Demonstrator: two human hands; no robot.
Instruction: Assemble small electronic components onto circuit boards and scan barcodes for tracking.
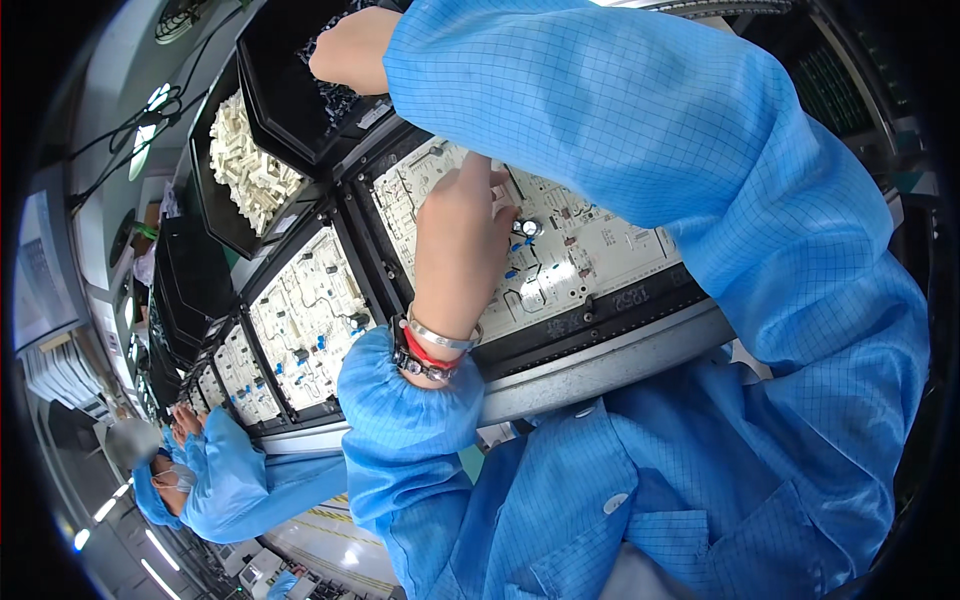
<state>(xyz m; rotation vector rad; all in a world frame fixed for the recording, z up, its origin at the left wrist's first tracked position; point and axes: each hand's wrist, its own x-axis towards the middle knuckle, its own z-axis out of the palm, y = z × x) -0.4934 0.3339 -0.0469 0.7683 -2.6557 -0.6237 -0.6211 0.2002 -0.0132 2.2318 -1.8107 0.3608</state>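
Observation:
My left hand (458, 240), with bracelets at the wrist, is over a white circuit board (620, 245) in a black frame. Its index finger stretches forward onto the board and its thumb stands apart, close to a round silver-topped capacitor (530, 228). Nothing shows held in it. My right arm crosses over the board to the far left. There my right hand (350, 52) reaches into a black bin (285, 120) of small dark parts (335, 100). Its fingers are curled in, and the tips are hidden, so what they hold cannot be made out.
A second black bin holds white connector-like parts (245, 165). More framed boards (310, 315) run away to the left along a metal rail (610, 365). A co-worker in blue (235, 480) stands farther down the line. Dark bins (190, 275) line the far side.

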